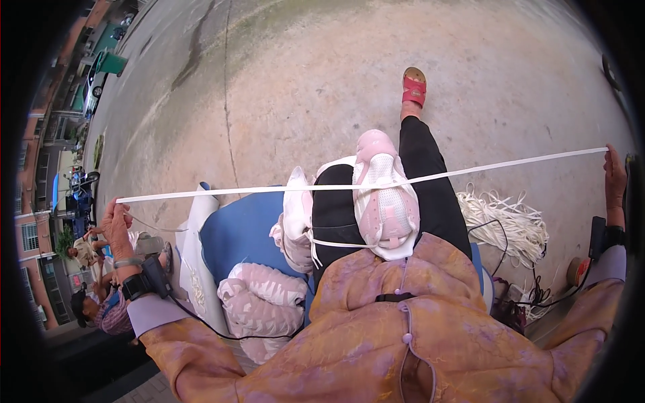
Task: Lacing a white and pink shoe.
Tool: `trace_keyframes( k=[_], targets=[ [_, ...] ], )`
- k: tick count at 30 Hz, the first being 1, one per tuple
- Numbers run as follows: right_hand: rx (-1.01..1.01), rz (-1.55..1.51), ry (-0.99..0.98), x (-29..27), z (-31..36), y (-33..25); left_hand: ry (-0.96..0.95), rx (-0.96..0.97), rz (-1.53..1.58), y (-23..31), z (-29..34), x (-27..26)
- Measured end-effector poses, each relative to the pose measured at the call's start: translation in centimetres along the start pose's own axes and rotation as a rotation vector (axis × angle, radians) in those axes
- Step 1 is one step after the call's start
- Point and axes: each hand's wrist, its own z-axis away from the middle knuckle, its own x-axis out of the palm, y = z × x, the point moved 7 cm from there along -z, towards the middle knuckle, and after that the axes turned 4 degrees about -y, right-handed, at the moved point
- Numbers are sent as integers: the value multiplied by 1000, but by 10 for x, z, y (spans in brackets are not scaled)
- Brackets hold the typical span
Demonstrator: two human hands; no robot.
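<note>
A white shoelace (282, 190) is pulled taut across the whole width in front of me. Its left end is pinched in my raised left hand (117, 228), with the fingers closed. Far out to the right, my right hand (614, 178) grips the other end. Midway, the lace crosses a pink and white sneaker (387, 225) lying on my lap, its toe pointing away from me. Whether the lace runs through eyelets there is too small to tell. A second white lace (342, 244) lies across my thigh next to the sneaker's heel end.
More pink and white sneakers (259, 302) lie to my left, beside a blue sheet (245, 225). A heap of white laces (504, 221) lies on the ground at right, near black cables (537, 292). Other people (107, 309) sit at far left. My outstretched foot wears a red sandal (414, 91).
</note>
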Motion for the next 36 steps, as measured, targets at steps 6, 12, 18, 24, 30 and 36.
trace_keyframes(
  k=[6, 12, 18, 24, 30, 36],
  targets=[
    [-231, 142, 91, -26, -27, -29, 249, 6, 30, -14, -25, -100],
    [-131, 253, 63, -26, -56, -72, 316, 135, 40, 7, -54, -195],
    [418, -478, -390, 87, 2, -112, -130, -150, -233, 1, -12, -44],
    [653, -1303, -1122, 147, 129, -354, -1025, -450, 121, 47, 178, 253],
    [618, -1748, -1162, 145, 134, -467, -1147, -114, 540, 166, 256, 372],
    [386, -1771, -914, 146, 119, -491, -812, 877, 86, 250, 291, 383]
  ],
)
